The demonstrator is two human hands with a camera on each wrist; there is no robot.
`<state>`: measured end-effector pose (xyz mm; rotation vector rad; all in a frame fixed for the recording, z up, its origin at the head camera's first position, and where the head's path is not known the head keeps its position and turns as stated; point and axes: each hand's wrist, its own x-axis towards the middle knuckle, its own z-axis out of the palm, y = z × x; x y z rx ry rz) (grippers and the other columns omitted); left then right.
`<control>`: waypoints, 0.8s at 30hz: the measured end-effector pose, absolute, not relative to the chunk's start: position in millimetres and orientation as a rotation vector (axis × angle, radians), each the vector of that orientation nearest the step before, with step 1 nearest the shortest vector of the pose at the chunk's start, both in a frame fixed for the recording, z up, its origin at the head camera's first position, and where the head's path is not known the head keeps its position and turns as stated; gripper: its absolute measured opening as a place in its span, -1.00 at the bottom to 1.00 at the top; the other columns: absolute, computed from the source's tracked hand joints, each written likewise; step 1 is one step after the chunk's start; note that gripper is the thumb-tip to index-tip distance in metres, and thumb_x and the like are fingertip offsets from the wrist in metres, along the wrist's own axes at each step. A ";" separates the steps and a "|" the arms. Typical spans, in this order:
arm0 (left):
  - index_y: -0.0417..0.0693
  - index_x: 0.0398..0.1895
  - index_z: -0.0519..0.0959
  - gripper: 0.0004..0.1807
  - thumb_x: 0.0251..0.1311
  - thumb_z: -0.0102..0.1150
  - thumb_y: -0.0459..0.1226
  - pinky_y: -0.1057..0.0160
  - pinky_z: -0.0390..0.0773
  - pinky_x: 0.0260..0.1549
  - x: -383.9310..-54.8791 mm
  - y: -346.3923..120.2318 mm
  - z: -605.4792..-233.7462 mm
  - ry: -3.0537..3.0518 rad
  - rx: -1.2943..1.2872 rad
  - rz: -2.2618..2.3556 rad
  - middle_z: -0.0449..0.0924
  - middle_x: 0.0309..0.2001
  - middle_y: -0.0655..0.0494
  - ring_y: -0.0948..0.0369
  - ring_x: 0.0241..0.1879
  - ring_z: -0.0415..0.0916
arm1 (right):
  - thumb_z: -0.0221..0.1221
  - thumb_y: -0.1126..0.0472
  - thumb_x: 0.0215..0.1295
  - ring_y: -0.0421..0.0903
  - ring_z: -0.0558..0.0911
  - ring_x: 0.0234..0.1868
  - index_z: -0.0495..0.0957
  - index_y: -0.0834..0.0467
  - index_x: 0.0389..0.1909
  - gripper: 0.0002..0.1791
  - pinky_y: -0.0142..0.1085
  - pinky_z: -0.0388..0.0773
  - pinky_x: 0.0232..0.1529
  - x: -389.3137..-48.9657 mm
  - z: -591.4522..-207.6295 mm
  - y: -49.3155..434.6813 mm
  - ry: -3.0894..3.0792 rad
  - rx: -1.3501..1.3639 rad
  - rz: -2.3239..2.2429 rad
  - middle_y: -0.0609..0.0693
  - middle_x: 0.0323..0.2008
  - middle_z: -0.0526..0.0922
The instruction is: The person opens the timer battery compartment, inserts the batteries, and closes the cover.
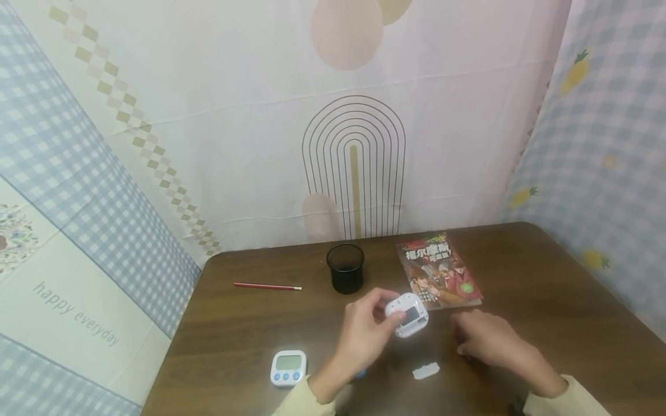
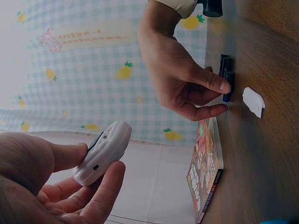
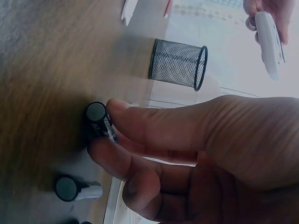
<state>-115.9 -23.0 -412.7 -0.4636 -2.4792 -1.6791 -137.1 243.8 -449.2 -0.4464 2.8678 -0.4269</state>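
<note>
My left hand (image 1: 361,332) holds a white digital timer (image 1: 413,326) above the table, thumb on its back and fingers underneath. The back faces up with its battery compartment uncovered. To the right, low over the table, my right hand (image 1: 489,338) pinches a dark battery (image 3: 103,122) between thumb and finger. Beside it another battery (image 3: 77,189) lies on the wood; the head view hides both behind the hand. A white battery cover (image 1: 426,370) lies between the two hands. Left of my left wrist sits a second white timer (image 1: 288,368) with blue buttons, screen up.
Behind the hands are a comic-style book (image 1: 439,274) and a black mesh pen cup (image 1: 346,271). A red pencil (image 1: 267,286) lies farther left on the brown table (image 1: 224,329). Something blue (image 1: 360,374) peeks out beside my left wrist. Printed cloth (image 1: 250,144) hangs around the table.
</note>
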 end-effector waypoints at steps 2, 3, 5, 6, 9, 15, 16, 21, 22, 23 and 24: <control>-0.08 -0.02 0.73 -0.74 0.23 0.48 -0.32 0.44 0.65 -0.30 -115.9 -23.1 -412.6 -2.479 -0.467 -1.678 0.78 -0.30 0.12 0.43 -0.37 0.59 | 0.59 0.23 -0.07 -0.15 0.49 -0.51 0.54 -0.02 -0.42 -0.64 -0.19 0.47 -0.51 -136.1 -449.9 242.8 2.865 -0.439 -0.436 -0.17 -0.52 0.53; -0.09 -0.02 0.73 -0.74 0.23 0.48 -0.32 0.44 0.65 -0.29 -116.0 -23.1 -412.5 -2.479 -0.468 -1.679 0.78 -0.30 0.11 0.42 -0.36 0.60 | 0.59 0.23 -0.07 -0.14 0.49 -0.51 0.54 -0.01 -0.43 -0.64 -0.19 0.47 -0.52 -135.5 -450.2 242.4 2.863 -0.436 -0.441 -0.16 -0.53 0.52; -0.09 -0.02 0.73 -0.74 0.23 0.48 -0.31 0.44 0.65 -0.29 -115.9 -23.1 -412.5 -2.480 -0.468 -1.681 0.78 -0.29 0.11 0.42 -0.36 0.61 | 0.58 0.24 -0.07 -0.14 0.48 -0.52 0.53 -0.01 -0.44 -0.64 -0.19 0.47 -0.52 -135.0 -450.9 241.7 2.859 -0.425 -0.450 -0.16 -0.54 0.51; -0.09 -0.02 0.73 -0.73 0.23 0.48 -0.31 0.44 0.65 -0.28 -115.9 -23.0 -412.6 -2.480 -0.467 -1.683 0.78 -0.29 0.11 0.41 -0.35 0.61 | 0.58 0.24 -0.07 -0.14 0.48 -0.52 0.52 -0.01 -0.45 -0.64 -0.19 0.46 -0.52 -134.9 -451.3 241.4 2.858 -0.424 -0.453 -0.16 -0.54 0.51; -0.09 -0.02 0.73 -0.74 0.23 0.48 -0.31 0.44 0.66 -0.28 -115.9 -22.9 -412.8 -2.478 -0.466 -1.688 0.78 -0.28 0.11 0.42 -0.35 0.61 | 0.58 0.25 -0.06 -0.14 0.48 -0.53 0.53 0.00 -0.45 -0.64 -0.20 0.46 -0.52 -135.2 -452.1 240.8 2.859 -0.422 -0.456 -0.15 -0.54 0.51; -0.10 -0.02 0.72 -0.74 0.23 0.48 -0.32 0.44 0.65 -0.28 -115.9 -22.8 -413.6 -2.471 -0.475 -1.686 0.79 -0.28 0.09 0.43 -0.36 0.60 | 0.56 0.29 -0.03 -0.13 0.47 -0.54 0.52 0.01 -0.47 -0.66 -0.21 0.44 -0.53 -135.5 -453.9 239.6 2.842 -0.404 -0.470 -0.14 -0.56 0.50; -0.10 -0.02 0.72 -0.74 0.23 0.48 -0.32 0.44 0.65 -0.28 -115.9 -22.8 -413.6 -2.471 -0.476 -1.686 0.79 -0.28 0.09 0.43 -0.36 0.60 | 0.55 0.30 -0.03 -0.13 0.46 -0.55 0.52 0.01 -0.47 -0.66 -0.21 0.43 -0.53 -135.6 -454.0 239.5 2.841 -0.403 -0.469 -0.14 -0.57 0.49; -0.10 -0.02 0.72 -0.74 0.23 0.48 -0.32 0.44 0.65 -0.29 -115.8 -23.0 -413.5 -2.472 -0.473 -1.683 0.79 -0.28 0.08 0.41 -0.35 0.61 | 0.54 0.32 -0.07 -0.13 0.46 -0.54 0.51 0.00 -0.48 -0.65 -0.21 0.43 -0.53 -135.2 -453.0 239.4 2.866 -0.420 -0.462 -0.15 -0.56 0.49; -0.10 -0.02 0.73 -0.74 0.23 0.48 -0.32 0.44 0.65 -0.29 -115.9 -23.0 -413.5 -2.473 -0.473 -1.681 0.79 -0.28 0.08 0.40 -0.35 0.62 | 0.53 0.33 -0.09 -0.14 0.46 -0.54 0.50 0.00 -0.48 -0.64 -0.21 0.43 -0.54 -135.1 -452.7 239.4 2.873 -0.425 -0.463 -0.16 -0.56 0.49; -0.10 -0.02 0.73 -0.74 0.23 0.48 -0.32 0.44 0.65 -0.29 -116.0 -23.0 -413.5 -2.474 -0.472 -1.679 0.79 -0.28 0.08 0.40 -0.35 0.62 | 0.52 0.33 -0.10 -0.14 0.46 -0.54 0.49 -0.01 -0.48 -0.64 -0.22 0.42 -0.55 -134.9 -452.4 239.3 2.881 -0.434 -0.464 -0.16 -0.56 0.48; -0.10 -0.02 0.73 -0.74 0.23 0.48 -0.32 0.44 0.65 -0.29 -116.1 -22.9 -413.6 -2.475 -0.471 -1.677 0.79 -0.28 0.08 0.40 -0.35 0.62 | 0.52 0.32 -0.12 -0.15 0.45 -0.54 0.49 -0.02 -0.48 -0.63 -0.22 0.41 -0.55 -134.8 -452.0 239.3 2.888 -0.442 -0.467 -0.17 -0.56 0.48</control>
